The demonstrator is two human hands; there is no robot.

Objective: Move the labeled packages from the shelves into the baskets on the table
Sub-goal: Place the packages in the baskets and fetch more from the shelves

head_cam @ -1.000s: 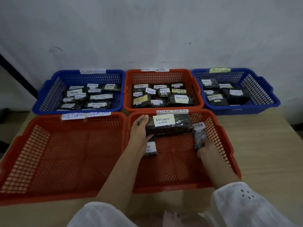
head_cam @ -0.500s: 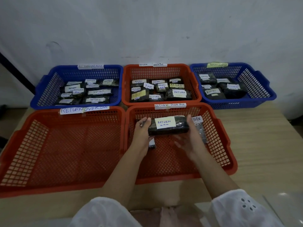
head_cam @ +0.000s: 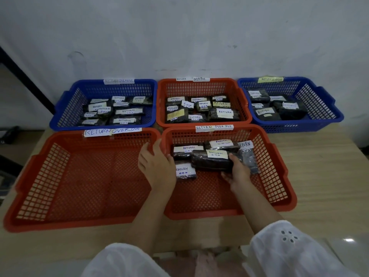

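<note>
Package (head_cam: 211, 161) sat low in the orange basket (head_cam: 268, 176), right-centre of the frame, right hand (head_cam: 237, 172) curled round its end, likely nudging it beside the other packages (head_cam: 185, 150); left hand (head_cam: 157, 164) hung at the rim, fingers (head_cam: 144, 151) loosely spread, holding nothing.

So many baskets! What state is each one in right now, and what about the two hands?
Front left orange basket: empty.
Front right orange basket: few packages at back.
Back left blue basket: partly filled.
Back middle orange basket: partly filled.
Back right blue basket: partly filled.
Left hand: open, above the front baskets' shared rims.
Right hand: grips a labelled package.
</note>
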